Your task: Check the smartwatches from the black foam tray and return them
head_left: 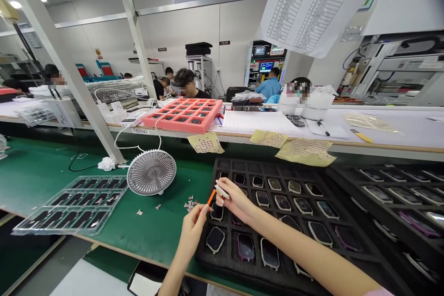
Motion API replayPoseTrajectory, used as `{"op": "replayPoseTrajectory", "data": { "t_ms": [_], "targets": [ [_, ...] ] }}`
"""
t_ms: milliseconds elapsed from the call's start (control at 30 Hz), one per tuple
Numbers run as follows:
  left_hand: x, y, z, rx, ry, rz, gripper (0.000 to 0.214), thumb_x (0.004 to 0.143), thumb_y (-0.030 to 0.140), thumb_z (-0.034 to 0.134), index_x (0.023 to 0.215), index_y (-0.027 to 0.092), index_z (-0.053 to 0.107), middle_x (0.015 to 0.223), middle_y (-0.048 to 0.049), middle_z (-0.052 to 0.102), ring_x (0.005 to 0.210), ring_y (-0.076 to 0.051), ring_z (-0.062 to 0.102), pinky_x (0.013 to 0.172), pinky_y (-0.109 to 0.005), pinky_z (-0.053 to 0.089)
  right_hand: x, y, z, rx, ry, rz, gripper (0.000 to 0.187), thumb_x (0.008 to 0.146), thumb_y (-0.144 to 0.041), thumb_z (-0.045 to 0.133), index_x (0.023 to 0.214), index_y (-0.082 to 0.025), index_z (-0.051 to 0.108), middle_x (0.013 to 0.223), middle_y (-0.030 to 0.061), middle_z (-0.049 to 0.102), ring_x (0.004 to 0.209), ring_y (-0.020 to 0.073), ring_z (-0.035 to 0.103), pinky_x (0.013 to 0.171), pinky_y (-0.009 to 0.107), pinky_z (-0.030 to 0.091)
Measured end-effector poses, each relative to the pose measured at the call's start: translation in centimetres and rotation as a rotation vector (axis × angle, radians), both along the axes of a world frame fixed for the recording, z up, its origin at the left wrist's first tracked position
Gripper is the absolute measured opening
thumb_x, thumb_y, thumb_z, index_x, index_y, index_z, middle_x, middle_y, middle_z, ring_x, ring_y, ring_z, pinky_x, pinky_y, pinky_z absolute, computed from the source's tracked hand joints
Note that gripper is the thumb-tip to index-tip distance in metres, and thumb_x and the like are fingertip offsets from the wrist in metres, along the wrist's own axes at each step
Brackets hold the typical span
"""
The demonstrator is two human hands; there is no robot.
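Note:
My left hand [194, 225] is closed round a slim orange stick-like tool [211, 197], whose tip reaches up to the part in my other hand. My right hand [236, 200] pinches a small pale watch case [222, 191], seen nearly edge-on, so its face is hidden. Both hands meet above the left side of a black foam tray [229, 259]. In its pockets lie several watch cases with dark screens, such as a purple-edged one [246, 246]. Small paper-like scraps [190, 204] are scattered on the green mat just left of my hands.
A white fan [151, 172] stands on the green mat [128, 245]. Left of it lies a clear plastic tray [74, 203] with black parts. Another foam tray [391, 180] sits at right. The shelf above carries a pink foam tray [183, 113] and papers [256, 120]. Co-workers sit beyond.

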State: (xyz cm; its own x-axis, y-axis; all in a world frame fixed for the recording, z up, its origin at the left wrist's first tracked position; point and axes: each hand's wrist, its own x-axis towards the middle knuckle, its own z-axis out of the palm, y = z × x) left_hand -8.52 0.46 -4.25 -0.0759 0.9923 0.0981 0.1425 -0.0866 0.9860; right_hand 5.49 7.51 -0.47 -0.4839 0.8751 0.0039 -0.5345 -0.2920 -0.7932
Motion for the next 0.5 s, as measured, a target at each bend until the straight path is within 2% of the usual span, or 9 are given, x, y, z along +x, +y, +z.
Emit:
{"op": "replayPoseTrajectory", "data": {
  "t_ms": [100,233,367,500],
  "targets": [
    [0.07,-0.32,0.31,-0.016,-0.009,-0.037,0.048,0.081,0.059,0.048,0.078,0.014,0.065,0.049,0.0077,0.027,0.040,-0.007,0.022,0.038,-0.020,0.017,-0.27,-0.28,0.08,0.022,0.001,-0.016,0.032,0.073,-0.041,0.072,0.074,-0.022,0.047,0.047,-0.0107,0.047,0.040,0.0068,0.042,0.050,0.023,0.041],
    [0.24,-0.52,0.55,-0.023,-0.031,-0.031,0.050,0.078,0.062,0.050,0.077,0.014,0.066,0.049,0.0075,0.027,0.040,-0.007,0.021,0.037,-0.020,0.016,-0.55,-0.53,0.43,0.045,-0.027,-0.029,0.031,0.073,-0.043,0.071,0.078,-0.022,0.051,0.047,-0.0108,0.047,0.039,0.0067,0.042,0.051,0.023,0.042],
    [0.34,-0.66,0.52,-0.016,-0.047,0.000,0.048,0.080,0.060,0.050,0.077,0.014,0.066,0.049,0.0076,0.026,0.040,-0.007,0.020,0.038,-0.020,0.016,-0.66,-0.63,0.81,0.030,-0.006,-0.036,0.032,0.071,-0.044,0.073,0.075,-0.021,0.052,0.045,-0.0114,0.044,0.038,0.0061,0.040,0.054,0.025,0.043],
    [0.28,-0.83,0.55,-0.014,-0.040,-0.009,0.048,0.080,0.060,0.050,0.078,0.014,0.066,0.050,0.0072,0.026,0.041,-0.007,0.020,0.038,-0.020,0.017,-0.67,-0.70,0.87,0.043,-0.024,-0.051,0.031,0.072,-0.043,0.072,0.073,-0.020,0.051,0.048,-0.0102,0.046,0.039,0.0058,0.041,0.048,0.021,0.037]
  ]
}}
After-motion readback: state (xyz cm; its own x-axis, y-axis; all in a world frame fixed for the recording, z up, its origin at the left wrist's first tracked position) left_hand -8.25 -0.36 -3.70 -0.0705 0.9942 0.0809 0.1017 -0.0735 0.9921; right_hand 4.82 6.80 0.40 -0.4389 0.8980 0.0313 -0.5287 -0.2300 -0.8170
